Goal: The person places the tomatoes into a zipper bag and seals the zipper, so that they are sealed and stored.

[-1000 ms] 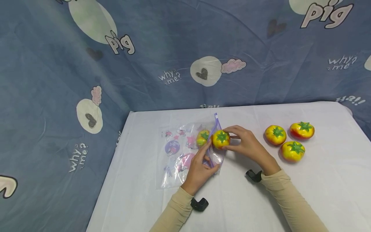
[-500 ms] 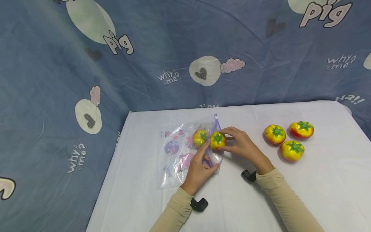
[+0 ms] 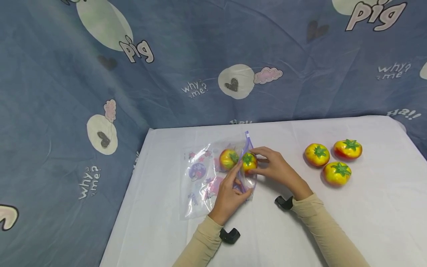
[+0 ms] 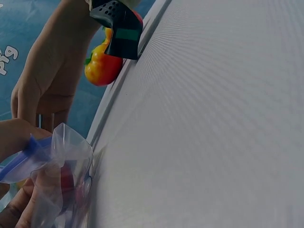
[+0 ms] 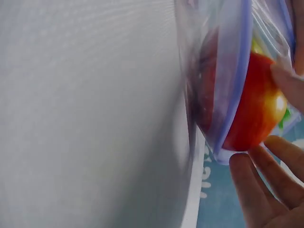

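A clear zip bag (image 3: 195, 202) with pink and purple prints lies flat on the table, its purple zip edge facing right. My left hand (image 3: 228, 196) grips the bag at its mouth, holding it apart. One yellow-red toy tomato (image 3: 227, 159) with a green leaf top shows through the plastic inside. With fingers and thumb, my right hand (image 3: 280, 168) holds a second toy tomato (image 3: 249, 162) at the opening. In the right wrist view this tomato (image 5: 256, 102) is partly behind the purple zip strip, so it is partway into the bag.
On the right of the white-covered table (image 3: 277, 237) sit three more toy tomatoes: one at the left (image 3: 317, 154), one at the back (image 3: 347, 149), one at the front (image 3: 337, 174). A blue printed cloth (image 3: 186, 48) hangs behind. Each wrist wears a black camera (image 3: 229, 236).
My right hand has moved left, bringing its tomato into the bag's mouth. The tomato inside has shifted left, deeper into the bag. My left hand has stayed put.
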Demonstrator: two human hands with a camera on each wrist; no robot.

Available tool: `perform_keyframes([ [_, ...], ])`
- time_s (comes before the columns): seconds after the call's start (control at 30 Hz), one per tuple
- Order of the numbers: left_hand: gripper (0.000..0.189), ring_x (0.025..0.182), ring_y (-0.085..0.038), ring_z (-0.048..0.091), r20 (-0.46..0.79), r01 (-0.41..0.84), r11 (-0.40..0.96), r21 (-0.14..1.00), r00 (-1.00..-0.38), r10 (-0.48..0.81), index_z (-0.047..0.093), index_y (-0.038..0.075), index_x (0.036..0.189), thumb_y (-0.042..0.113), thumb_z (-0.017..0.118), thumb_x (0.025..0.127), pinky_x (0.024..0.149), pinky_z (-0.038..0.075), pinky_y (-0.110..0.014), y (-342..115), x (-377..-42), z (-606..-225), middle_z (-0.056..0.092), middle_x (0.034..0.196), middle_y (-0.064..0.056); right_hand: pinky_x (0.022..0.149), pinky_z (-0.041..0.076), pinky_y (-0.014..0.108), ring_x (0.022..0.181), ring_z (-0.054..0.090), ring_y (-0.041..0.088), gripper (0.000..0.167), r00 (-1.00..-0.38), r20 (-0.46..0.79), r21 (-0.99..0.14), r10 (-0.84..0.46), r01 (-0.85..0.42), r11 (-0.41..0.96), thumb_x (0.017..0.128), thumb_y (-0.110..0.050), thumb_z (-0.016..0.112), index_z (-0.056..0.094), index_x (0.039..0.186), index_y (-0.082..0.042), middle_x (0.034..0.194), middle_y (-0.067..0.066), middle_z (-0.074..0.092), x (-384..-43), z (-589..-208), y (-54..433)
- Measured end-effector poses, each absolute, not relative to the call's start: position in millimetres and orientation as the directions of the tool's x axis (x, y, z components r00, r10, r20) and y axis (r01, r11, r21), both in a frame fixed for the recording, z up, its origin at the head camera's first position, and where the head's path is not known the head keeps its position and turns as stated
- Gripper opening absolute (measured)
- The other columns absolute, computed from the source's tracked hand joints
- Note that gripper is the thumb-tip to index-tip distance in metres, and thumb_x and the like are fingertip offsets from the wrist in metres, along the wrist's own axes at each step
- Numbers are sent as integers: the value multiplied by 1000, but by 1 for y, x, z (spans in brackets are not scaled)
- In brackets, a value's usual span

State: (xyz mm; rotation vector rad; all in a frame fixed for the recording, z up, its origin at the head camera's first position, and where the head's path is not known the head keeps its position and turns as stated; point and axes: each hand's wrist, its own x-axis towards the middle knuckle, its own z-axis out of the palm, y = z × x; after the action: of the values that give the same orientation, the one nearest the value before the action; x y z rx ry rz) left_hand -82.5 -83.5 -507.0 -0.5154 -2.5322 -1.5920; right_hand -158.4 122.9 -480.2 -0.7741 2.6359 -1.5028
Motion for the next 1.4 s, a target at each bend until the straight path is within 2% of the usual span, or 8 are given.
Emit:
perform_keyframes([
  [0.3, 94, 87, -20, 63, 265, 332, 390, 859, -940, 216, 42, 13, 158, -4, 86, 77, 56, 60, -18, -83, -82, -507, 49, 158, -7, 92, 63, 47, 109, 72, 36, 48, -900, 172, -824, -401, -355, 442, 79, -8, 89, 72, 123, 2, 120, 19, 73, -160, -482, 133],
  [0.7, 94, 87, -16, 62, 294, 364, 389, 846, -928, 228, 40, 11, 159, -5, 85, 78, 58, 60, -16, -83, -82, -509, 46, 160, -12, 88, 65, 44, 108, 72, 36, 48, -882, 197, -824, -428, -386, 416, 80, -6, 87, 71, 124, 4, 120, 20, 73, -162, -484, 121],
  [0.87, 95, 87, -14, 60, 294, 365, 388, 847, -928, 230, 40, 13, 159, -4, 85, 78, 58, 60, -16, -83, -82, -508, 52, 152, -11, 88, 65, 44, 107, 72, 36, 49, -873, 220, -816, -436, -410, 407, 79, -6, 88, 71, 123, 5, 118, 20, 74, -163, -484, 115],
  [1.0, 94, 88, -16, 61, 301, 372, 397, 839, -925, 230, 40, 13, 159, -4, 85, 77, 58, 60, -16, -83, -82, -508, 56, 148, -11, 87, 65, 43, 106, 73, 34, 48, -869, 230, -811, -439, -420, 407, 79, -8, 89, 72, 122, 3, 117, 18, 74, -165, -483, 112],
  [1.4, 94, 89, -17, 62, 288, 360, 413, 837, -930, 227, 41, 14, 159, -2, 86, 77, 58, 60, -16, -83, -82, -509, 56, 148, -9, 81, 66, 39, 105, 74, 33, 43, -861, 244, -800, -447, -439, 409, 79, -10, 89, 73, 119, -2, 114, 15, 75, -168, -486, 105],
])
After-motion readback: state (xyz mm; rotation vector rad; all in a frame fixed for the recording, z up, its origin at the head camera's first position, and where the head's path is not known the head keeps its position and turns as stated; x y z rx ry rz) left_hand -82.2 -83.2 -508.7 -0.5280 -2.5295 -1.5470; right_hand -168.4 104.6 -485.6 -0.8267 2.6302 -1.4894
